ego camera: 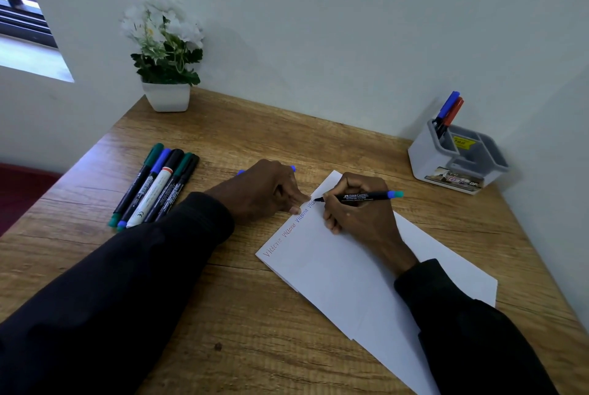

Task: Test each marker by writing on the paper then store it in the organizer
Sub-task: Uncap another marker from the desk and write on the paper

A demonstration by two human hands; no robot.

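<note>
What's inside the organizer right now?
A blue marker and a red marker stand together in the far-left compartment of the organizer. A yellow label shows in the next one. The markers' lower ends are hidden behind the wall.

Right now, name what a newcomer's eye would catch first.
The right hand, mid-table, grips a black Faber-Castell marker, its tip on the white paper beside handwritten words, while the left hand touches the paper's edge. Five markers lie in a row at left; a grey organizer in the far right corner holds a blue marker and a red marker.
</note>
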